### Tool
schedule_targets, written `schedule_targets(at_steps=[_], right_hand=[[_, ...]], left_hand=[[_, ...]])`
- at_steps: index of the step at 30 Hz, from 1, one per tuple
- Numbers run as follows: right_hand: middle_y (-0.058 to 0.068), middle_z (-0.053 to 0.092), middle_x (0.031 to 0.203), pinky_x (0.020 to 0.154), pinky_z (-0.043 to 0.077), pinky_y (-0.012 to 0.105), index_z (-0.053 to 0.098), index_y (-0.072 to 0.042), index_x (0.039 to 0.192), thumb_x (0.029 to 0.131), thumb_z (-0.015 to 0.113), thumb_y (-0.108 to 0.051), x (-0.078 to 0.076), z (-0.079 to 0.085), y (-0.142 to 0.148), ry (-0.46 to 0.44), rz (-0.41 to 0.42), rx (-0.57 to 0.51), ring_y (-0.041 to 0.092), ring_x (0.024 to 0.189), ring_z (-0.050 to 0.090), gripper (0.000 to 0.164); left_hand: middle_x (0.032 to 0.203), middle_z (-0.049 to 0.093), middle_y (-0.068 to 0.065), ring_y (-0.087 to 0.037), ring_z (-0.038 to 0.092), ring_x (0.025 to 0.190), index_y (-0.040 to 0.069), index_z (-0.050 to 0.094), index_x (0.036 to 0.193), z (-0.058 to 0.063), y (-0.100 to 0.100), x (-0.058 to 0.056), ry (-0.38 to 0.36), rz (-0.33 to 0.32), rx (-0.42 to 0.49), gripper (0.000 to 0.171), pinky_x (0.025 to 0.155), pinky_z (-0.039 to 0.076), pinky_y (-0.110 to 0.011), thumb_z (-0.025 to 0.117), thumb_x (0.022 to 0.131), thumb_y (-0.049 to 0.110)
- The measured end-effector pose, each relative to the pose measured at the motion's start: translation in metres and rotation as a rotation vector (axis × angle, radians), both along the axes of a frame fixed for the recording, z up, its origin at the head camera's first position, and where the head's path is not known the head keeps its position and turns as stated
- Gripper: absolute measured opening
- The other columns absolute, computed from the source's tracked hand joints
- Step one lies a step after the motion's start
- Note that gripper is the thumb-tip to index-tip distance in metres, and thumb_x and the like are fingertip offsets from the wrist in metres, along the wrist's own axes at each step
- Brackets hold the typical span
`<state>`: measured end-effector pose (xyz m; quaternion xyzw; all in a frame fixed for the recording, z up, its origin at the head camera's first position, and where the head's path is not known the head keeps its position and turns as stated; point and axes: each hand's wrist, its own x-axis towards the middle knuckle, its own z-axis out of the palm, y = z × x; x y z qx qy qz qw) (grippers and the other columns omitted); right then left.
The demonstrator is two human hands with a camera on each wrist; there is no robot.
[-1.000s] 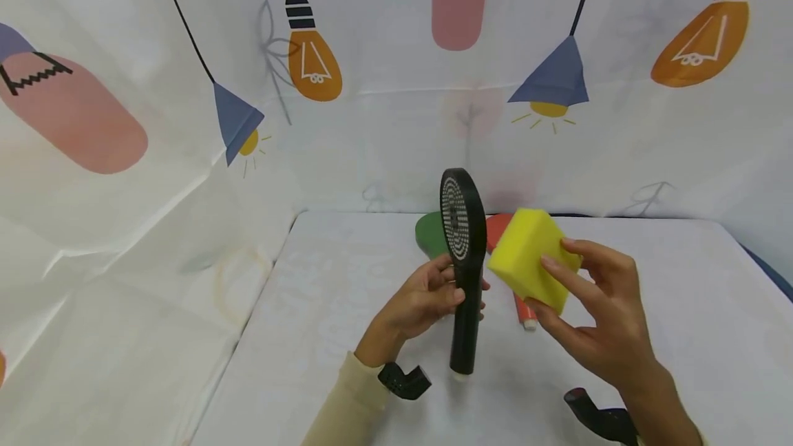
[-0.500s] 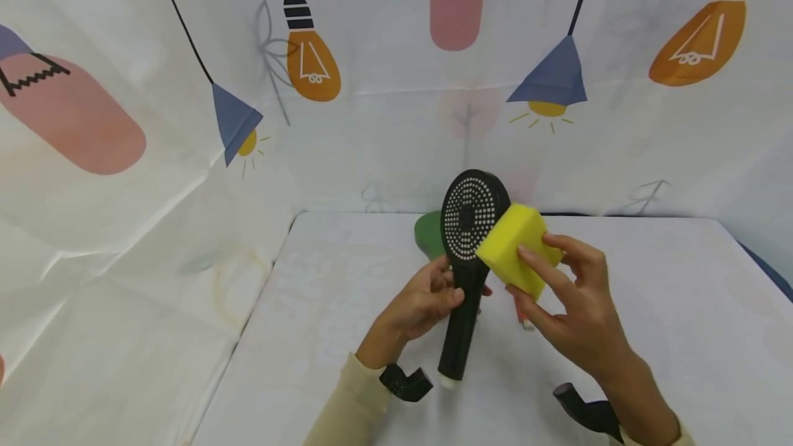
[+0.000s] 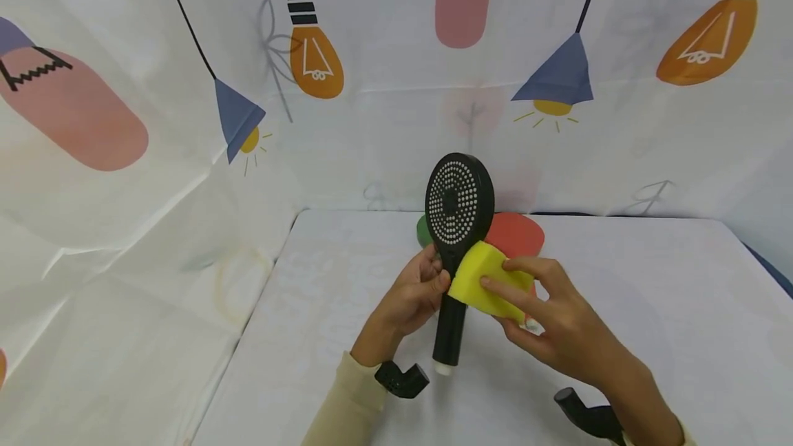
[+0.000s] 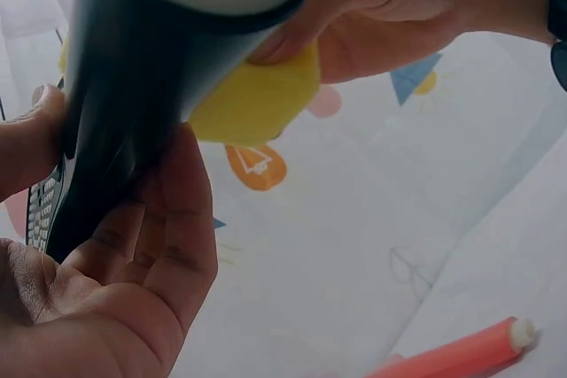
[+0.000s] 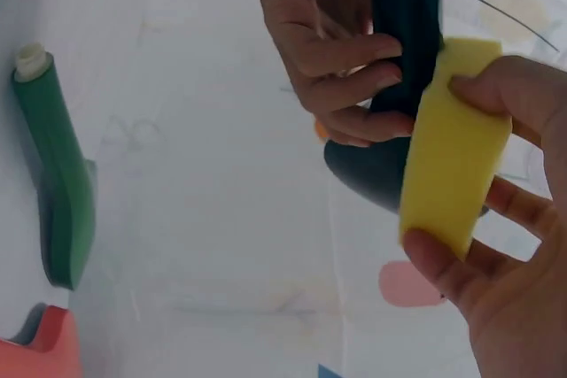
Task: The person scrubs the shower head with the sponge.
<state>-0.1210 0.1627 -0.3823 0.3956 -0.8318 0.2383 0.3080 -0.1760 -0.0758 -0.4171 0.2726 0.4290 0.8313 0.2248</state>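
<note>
A black shower head (image 3: 460, 202) stands tilted up above the table, its dotted spray face turned toward the head camera. My left hand (image 3: 405, 298) grips its handle just below the head, thumb in front and fingers behind. In my right hand (image 3: 557, 319) a yellow sponge (image 3: 489, 281) is pinched between thumb and fingers. One side of the sponge presses against the handle near the left thumb and looks slightly bent. From the right wrist view, the sponge (image 5: 456, 148) lies along the dark handle (image 5: 406, 33).
Behind the hands on the white table (image 3: 334, 294) lie a red shower head (image 3: 517, 232) and a green one (image 3: 424, 231), both partly hidden. A printed white cloth (image 3: 384, 129) rises behind the table's back edge.
My right hand has moved left and down, bringing the sponge from beside the spray head onto the handle. The shower head has turned so its spray face shows, and risen slightly.
</note>
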Motion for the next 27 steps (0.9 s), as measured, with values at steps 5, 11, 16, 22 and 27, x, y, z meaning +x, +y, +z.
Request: schedule_targets(at_steps=[5,11,16,22,27], right_hand=[[0.004,0.054,0.129,0.087,0.049,0.006,0.065,-0.025,0.132,0.099,0.056,-0.043,0.008,0.004,0.007,-0.129,0.037,0.059,0.013,0.111,0.05,0.039],[-0.006,0.053,0.129,0.087,0.052,0.012,0.06,-0.032,0.135,0.083,0.079,-0.02,0.015,0.009,0.026,-0.334,0.252,0.192,0.007,0.105,0.056,0.057],[-0.005,0.05,0.133,0.087,0.052,0.017,0.06,-0.024,0.137,0.086,0.078,-0.019,0.02,0.017,0.042,-0.425,0.444,0.191,0.006,0.111,0.053,0.054],[0.011,0.053,0.133,0.089,0.044,0.006,0.065,-0.008,0.13,0.083,0.081,-0.02,0.011,0.024,0.054,-0.228,0.21,-0.041,0.006,0.118,0.049,0.051],[0.019,0.051,0.135,0.099,0.035,0.001,0.066,-0.01,0.131,0.094,0.069,-0.04,0.0,0.024,0.054,-0.141,-0.107,-0.143,0.009,0.123,0.044,0.049]], left_hand=[[0.12,0.06,-0.001,-0.011,0.062,0.1,0.013,0.031,0.144,0.002,0.001,0.0,-0.039,0.029,0.001,0.078,0.087,0.057,-0.025,0.076,0.087,0.039],[0.117,0.064,0.0,-0.015,0.063,0.102,0.018,0.037,0.142,0.001,0.003,-0.001,-0.091,0.107,-0.063,0.071,0.082,0.055,-0.025,0.078,0.086,0.035],[0.123,0.065,-0.001,-0.019,0.061,0.112,0.021,0.034,0.144,0.002,0.006,-0.002,-0.084,0.149,-0.1,0.06,0.085,0.05,-0.029,0.065,0.093,0.016],[0.129,0.065,-0.007,-0.021,0.063,0.113,0.022,0.033,0.148,-0.002,0.011,-0.004,-0.122,0.175,-0.12,0.062,0.092,0.052,-0.032,0.056,0.094,0.003],[0.137,0.059,-0.014,-0.02,0.071,0.096,0.024,0.035,0.15,-0.005,0.015,-0.005,-0.158,0.167,-0.155,0.063,0.093,0.057,-0.037,0.056,0.095,0.0]])
